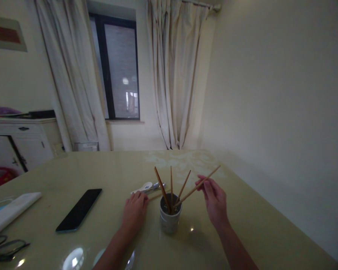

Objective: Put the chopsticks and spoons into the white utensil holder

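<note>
A small grey cup [169,221] stands on the glossy table [256,232] and holds several wooden chopsticks [162,189] that lean apart. My right hand [214,202] pinches one long chopstick [211,176] whose lower end is in the cup. My left hand [135,212] rests on the table just left of the cup, fingers curled over another chopstick [157,195] that lies flat. Behind it lie a white spoon [144,187] and a metal spoon [158,185].
A black phone [79,209] lies to the left, with a white device [9,210] and black cables [2,249] at the left edge. A wall runs along the table's right side. A white cabinet [22,142], window and curtains stand behind.
</note>
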The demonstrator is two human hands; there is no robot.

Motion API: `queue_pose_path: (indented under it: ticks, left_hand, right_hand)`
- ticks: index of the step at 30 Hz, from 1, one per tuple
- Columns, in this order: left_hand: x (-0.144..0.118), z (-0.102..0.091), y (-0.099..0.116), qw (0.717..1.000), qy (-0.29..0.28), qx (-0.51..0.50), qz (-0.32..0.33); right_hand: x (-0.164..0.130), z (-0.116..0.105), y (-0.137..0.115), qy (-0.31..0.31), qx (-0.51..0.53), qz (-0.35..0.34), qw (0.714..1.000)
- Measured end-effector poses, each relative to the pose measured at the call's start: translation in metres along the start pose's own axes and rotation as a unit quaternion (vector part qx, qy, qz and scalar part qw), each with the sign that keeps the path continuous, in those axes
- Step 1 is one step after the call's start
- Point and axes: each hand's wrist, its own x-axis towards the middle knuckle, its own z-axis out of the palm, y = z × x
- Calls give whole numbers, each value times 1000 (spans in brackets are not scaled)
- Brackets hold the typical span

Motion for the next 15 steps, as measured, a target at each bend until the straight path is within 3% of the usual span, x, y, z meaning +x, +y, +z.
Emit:
queue_pose_path:
  ticks: [2,5,7,9,12,15]
  left_hand:
    - [0,3,0,999,8,-43,-2]
    - [0,6,7,985,12,-172,-11]
    - [-2,7,14,962,4,-272,4]
    - [-5,8,23,934,-25,-354,42]
    - [-10,6,35,907,-55,-408,86]
    - [-12,4,40,904,-54,-412,102]
  right_hand:
    - [-8,9,8,-46,1,37,998]
    - [-19,21,29,-33,23,97,995]
    - [-24,26,48,-34,-9,140,989]
    - [-28,29,67,-74,-46,187,978]
    - [-31,31,88,-110,-54,228,966]
    - [-31,33,95,-107,-47,226,967]
